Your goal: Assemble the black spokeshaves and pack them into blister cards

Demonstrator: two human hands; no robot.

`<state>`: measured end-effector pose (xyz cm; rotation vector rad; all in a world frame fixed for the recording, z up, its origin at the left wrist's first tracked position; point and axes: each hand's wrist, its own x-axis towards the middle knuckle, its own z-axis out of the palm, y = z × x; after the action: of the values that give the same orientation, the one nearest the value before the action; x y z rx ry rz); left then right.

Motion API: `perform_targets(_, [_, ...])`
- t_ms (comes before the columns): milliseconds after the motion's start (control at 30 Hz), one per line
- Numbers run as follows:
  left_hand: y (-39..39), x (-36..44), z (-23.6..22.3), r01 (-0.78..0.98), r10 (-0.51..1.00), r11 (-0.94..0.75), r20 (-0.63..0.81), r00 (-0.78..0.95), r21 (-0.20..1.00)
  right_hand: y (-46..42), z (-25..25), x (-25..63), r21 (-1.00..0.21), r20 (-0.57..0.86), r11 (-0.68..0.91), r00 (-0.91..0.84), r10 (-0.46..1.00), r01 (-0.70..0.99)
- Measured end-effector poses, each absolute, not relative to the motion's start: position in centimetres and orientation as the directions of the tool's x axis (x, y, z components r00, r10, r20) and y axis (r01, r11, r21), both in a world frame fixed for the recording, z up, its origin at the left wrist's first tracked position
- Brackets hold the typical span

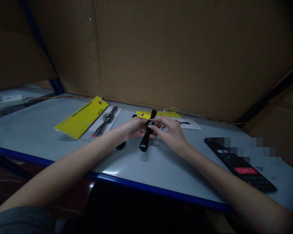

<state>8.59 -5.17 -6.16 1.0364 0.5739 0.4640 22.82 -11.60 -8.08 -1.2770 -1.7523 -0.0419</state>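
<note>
Above the table, a black spokeshave (pixel 144 142) is held with its two handles pointing away from me and towards me. My left hand (pixel 134 128) is closed around its middle from the left. From the right, the thumb and fingers of my right hand (pixel 169 130) pinch at the metal centre of the same spokeshave. Any small part between those fingertips is too small to make out. Beneath my left wrist lies a second black-handled tool (pixel 121 146), its middle hidden by the hand.
To the left lie a yellow package card (pixel 81 118) and a spokeshave on a white card (pixel 106 121). Another yellow card (pixel 169 114) lies behind my hands. A flat black phone-like device (pixel 236 164) is on the right. Cardboard (pixel 173 58) walls the table's back; wires run along it.
</note>
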Motion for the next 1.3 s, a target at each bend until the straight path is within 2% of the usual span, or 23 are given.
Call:
perform_targets(167, [-5.6, 8.7, -6.5, -0.092, 0.569, 0.423, -0.185, 0.801, 0.902, -11.5, -8.0, 23.1, -0.475, 0.644, 0.385, 0.015, 0.765, 0.791])
perform_targets(233, [-5.9, 8.8, -6.6, -0.100, 0.553, 0.424, -0.170, 0.816, 0.900, -11.3, -8.1, 23.1, -0.557, 0.614, 0.366, 0.073, 0.786, 0.745])
perform_targets(333, [-6.0, 8.9, -6.6, -0.141, 0.562, 0.427, -0.140, 0.815, 0.893, -11.1, -8.4, 23.1, -0.742, 0.510, 0.355, 0.134, 0.850, 0.568])
perform_targets(400, [-6.0, 8.9, -6.6, -0.159, 0.575, 0.431, -0.135, 0.807, 0.888, -11.0, -8.5, 23.1, -0.793, 0.462, 0.345, 0.127, 0.878, 0.502])
perform_targets(467, [-5.8, 8.9, -6.6, -0.161, 0.588, 0.438, -0.147, 0.795, 0.884, -11.0, -8.5, 23.1, -0.754, 0.488, 0.361, 0.099, 0.867, 0.549])
perform_targets(633, [-5.4, 8.9, -6.7, -0.187, 0.646, 0.402, -0.132, 0.752, 0.897, -11.5, -8.0, 23.2, -0.550, 0.600, 0.391, 0.024, 0.800, 0.738])
perform_targets(733, [-5.6, 9.0, -6.7, -0.187, 0.661, 0.365, -0.112, 0.742, 0.912, -11.5, -8.0, 23.1, -0.522, 0.597, 0.351, 0.039, 0.801, 0.778])
perform_targets(800, [-6.0, 9.0, -6.7, -0.175, 0.652, 0.351, -0.106, 0.750, 0.920, -11.4, -7.9, 23.1, -0.619, 0.535, 0.323, 0.084, 0.841, 0.716])
perform_targets(900, [-6.3, 9.0, -6.6, -0.172, 0.624, 0.353, -0.094, 0.776, 0.920, -11.3, -7.5, 23.0, -0.849, 0.336, 0.251, 0.108, 0.936, 0.465])
perform_targets(1000, [-6.2, 9.0, -6.5, -0.165, 0.618, 0.360, -0.103, 0.779, 0.918, -11.4, -7.1, 22.8, -0.911, 0.264, 0.221, 0.078, 0.961, 0.349])
perform_targets(1067, [-6.0, 8.9, -6.4, -0.160, 0.633, 0.362, -0.116, 0.765, 0.918, -11.4, -7.1, 22.9, -0.885, 0.292, 0.240, 0.074, 0.954, 0.398])
perform_targets(1133, [-5.9, 8.9, -6.3, -0.163, 0.649, 0.366, -0.126, 0.750, 0.916, -11.4, -7.2, 23.1, -0.802, 0.373, 0.277, 0.081, 0.924, 0.529])
perform_targets(1233, [-5.9, 8.9, -6.2, -0.170, 0.666, 0.370, -0.134, 0.734, 0.913, -11.5, -7.2, 23.5, -0.566, 0.549, 0.323, 0.054, 0.834, 0.758])
perform_targets(1300, [-6.1, 8.9, -6.2, -0.162, 0.661, 0.368, -0.135, 0.738, 0.916, -11.6, -7.2, 23.8, -0.420, 0.611, 0.339, -0.014, 0.792, 0.842])
